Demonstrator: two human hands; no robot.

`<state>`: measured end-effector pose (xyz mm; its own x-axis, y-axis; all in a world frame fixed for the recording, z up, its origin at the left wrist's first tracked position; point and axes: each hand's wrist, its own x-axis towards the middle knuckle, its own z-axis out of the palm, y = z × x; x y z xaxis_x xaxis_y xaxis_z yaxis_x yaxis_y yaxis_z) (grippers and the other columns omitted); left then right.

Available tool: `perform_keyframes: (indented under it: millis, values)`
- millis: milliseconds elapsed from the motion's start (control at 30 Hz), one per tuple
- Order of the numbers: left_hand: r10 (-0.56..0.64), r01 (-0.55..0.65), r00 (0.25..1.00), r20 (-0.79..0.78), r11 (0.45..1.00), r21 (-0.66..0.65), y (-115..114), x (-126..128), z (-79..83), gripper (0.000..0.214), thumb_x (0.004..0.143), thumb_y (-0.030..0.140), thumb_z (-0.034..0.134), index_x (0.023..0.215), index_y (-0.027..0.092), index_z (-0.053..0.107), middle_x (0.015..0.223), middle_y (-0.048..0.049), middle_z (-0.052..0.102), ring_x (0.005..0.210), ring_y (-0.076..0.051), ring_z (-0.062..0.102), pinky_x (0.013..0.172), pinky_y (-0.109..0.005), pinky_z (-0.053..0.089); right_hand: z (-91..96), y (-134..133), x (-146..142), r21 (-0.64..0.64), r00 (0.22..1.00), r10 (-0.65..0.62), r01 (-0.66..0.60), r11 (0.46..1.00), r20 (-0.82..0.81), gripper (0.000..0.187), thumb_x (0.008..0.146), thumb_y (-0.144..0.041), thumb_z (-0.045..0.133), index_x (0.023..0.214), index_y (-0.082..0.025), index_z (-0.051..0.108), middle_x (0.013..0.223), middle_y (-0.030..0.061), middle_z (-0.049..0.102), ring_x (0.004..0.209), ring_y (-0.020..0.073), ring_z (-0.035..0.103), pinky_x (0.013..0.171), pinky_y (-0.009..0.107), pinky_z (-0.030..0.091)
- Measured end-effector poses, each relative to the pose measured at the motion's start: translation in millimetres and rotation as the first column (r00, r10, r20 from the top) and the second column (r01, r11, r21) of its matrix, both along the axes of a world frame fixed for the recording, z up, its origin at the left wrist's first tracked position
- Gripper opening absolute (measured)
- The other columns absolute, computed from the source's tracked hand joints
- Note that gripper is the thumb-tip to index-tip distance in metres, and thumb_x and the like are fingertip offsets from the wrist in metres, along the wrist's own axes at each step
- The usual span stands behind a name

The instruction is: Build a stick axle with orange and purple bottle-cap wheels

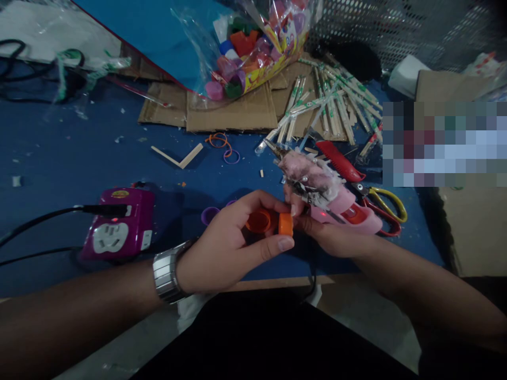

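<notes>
My left hand (225, 248), with a metal watch at the wrist, is closed around small orange plastic caps. One orange cap (285, 225) is edge-on at the thumb tip; an open, round orange cap (259, 220) shows inside the curled fingers. My right hand (328, 235) is closed just beside it, below a pink glue gun (340, 195), and appears to grip its mostly hidden handle. Stringy residue coats the front of the gun, and the nozzle points up and left. Fingertips of my right hand come near the orange cap. A purple ring (209, 215) lies behind my left hand.
At left sits a purple power socket (119, 224) with plugged-in cables. Red-and-yellow scissors (386, 208) and a red-handled tool (340, 160) lie right of the glue gun. Wrapped chopsticks (332, 100), cardboard (229, 108) and a bag of colourful caps (253, 53) occupy the back.
</notes>
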<state>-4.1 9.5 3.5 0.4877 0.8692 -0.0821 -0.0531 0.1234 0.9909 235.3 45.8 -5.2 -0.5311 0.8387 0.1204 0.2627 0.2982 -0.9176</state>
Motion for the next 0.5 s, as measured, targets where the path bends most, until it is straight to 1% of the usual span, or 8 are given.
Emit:
perform_keyframes:
  millis: [67, 200, 267, 333, 400, 500]
  values:
    - [-0.001, 0.001, 1.0, 0.002, 1.0, 0.003, 0.5, 0.2, 0.4, 0.036, 0.092, 0.028, 0.091, 0.118, 0.02, 0.067, 0.094, 0.0005, 0.073, 0.078, -0.012, 0.067, 0.071, -0.021, 0.054, -1.5, 0.2, 0.5, -0.01, 1.0, 0.003, -0.003, 1.0, -0.01, 0.028, 0.1, -0.056, 0.081, 0.088, -0.031, 0.076, 0.103, 0.0055, 0.075, 0.106, 0.0286, 0.07, 0.101, 0.048, 0.058]
    - [0.007, -0.007, 1.0, 0.011, 1.0, 0.0, 1.0, 0.1, 1.2, 0.039, 0.091, 0.029, 0.091, 0.119, 0.02, 0.066, 0.097, -0.0011, 0.075, 0.078, -0.013, 0.068, 0.073, -0.023, 0.057, -2.5, 0.2, 2.3, -0.058, 0.999, -0.004, 0.002, 0.998, -0.031, 0.029, 0.098, -0.06, 0.082, 0.091, -0.033, 0.077, 0.105, 0.0058, 0.074, 0.099, 0.0277, 0.068, 0.089, 0.045, 0.06]
    - [0.002, -0.002, 1.0, 0.024, 1.0, -0.012, 0.8, -0.1, 1.1, 0.04, 0.09, 0.029, 0.091, 0.12, 0.02, 0.066, 0.096, -0.0013, 0.075, 0.079, -0.013, 0.069, 0.073, -0.023, 0.058, 0.3, 0.7, 2.7, -0.042, 1.0, -0.006, 0.005, 0.999, -0.027, 0.029, 0.095, -0.06, 0.085, 0.088, -0.032, 0.077, 0.103, 0.0056, 0.072, 0.095, 0.0273, 0.068, 0.09, 0.047, 0.06]
    - [-0.005, 0.006, 0.999, 0.032, 1.0, -0.028, 0.2, -0.2, 0.3, 0.04, 0.09, 0.027, 0.092, 0.12, 0.021, 0.066, 0.096, -0.0007, 0.075, 0.08, -0.013, 0.069, 0.075, -0.023, 0.058, 4.5, 1.2, 2.4, 0.015, 1.0, -0.004, 0.004, 1.0, -0.022, 0.028, 0.093, -0.056, 0.088, 0.083, -0.032, 0.076, 0.099, 0.0046, 0.07, 0.093, 0.0268, 0.067, 0.096, 0.05, 0.059]
    - [-0.007, 0.009, 0.999, 0.052, 0.999, -0.039, -0.6, -0.1, -0.9, 0.04, 0.09, 0.025, 0.092, 0.12, 0.021, 0.066, 0.098, -0.0003, 0.075, 0.081, -0.012, 0.069, 0.075, -0.022, 0.057, 8.0, 1.1, 2.0, 0.035, 1.0, 0.001, -0.001, 0.999, -0.026, 0.025, 0.093, -0.051, 0.089, 0.082, -0.032, 0.076, 0.098, 0.0045, 0.069, 0.093, 0.0269, 0.067, 0.1, 0.052, 0.058]
    - [-0.015, 0.02, 0.996, 0.084, 0.999, -0.048, -1.9, 0.2, -2.3, 0.041, 0.089, 0.023, 0.092, 0.121, 0.022, 0.066, 0.097, 0.0004, 0.074, 0.08, -0.011, 0.067, 0.073, -0.02, 0.055, 9.4, -0.4, 2.0, -0.01, 0.998, 0.006, -0.007, 1.0, -0.06, 0.025, 0.091, -0.052, 0.09, 0.083, -0.032, 0.077, 0.104, 0.0069, 0.069, 0.098, 0.0288, 0.068, 0.09, 0.05, 0.062]
